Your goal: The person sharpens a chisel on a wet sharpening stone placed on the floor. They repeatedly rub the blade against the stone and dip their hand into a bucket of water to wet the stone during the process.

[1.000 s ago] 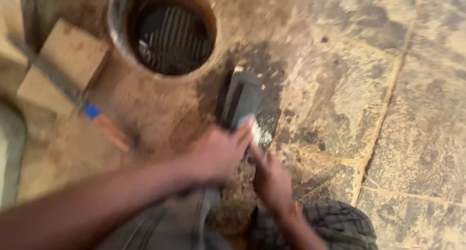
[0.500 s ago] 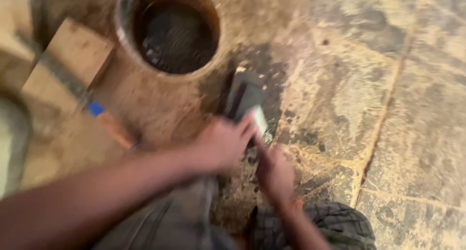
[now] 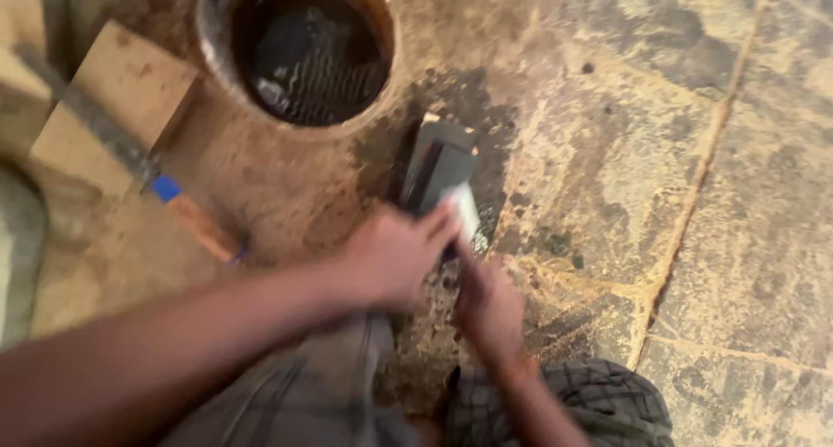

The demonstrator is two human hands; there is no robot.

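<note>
Two hands on one dark flat blade (image 3: 440, 171) lying on the wet stone floor (image 3: 694, 152). Left hand (image 3: 390, 256) presses fingers flat on it; right hand (image 3: 488, 304) closes its grip on the near end. Judged step: sharpening stroke. Next move needs steady pressure. Bucket (image 3: 299, 52) lies beyond.

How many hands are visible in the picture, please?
2. The left hand presses on the dark flat tool; the right hand is just beside it, lower right.

— How's the light?
— Warm and dim, no glare; the round hole (image 3: 299, 52) is darkest inside.
— Sharp?
— No. Motion blur smears both hands (image 3: 390, 256), and the dark block (image 3: 438, 165) is perhaps slightly soft too.
</note>
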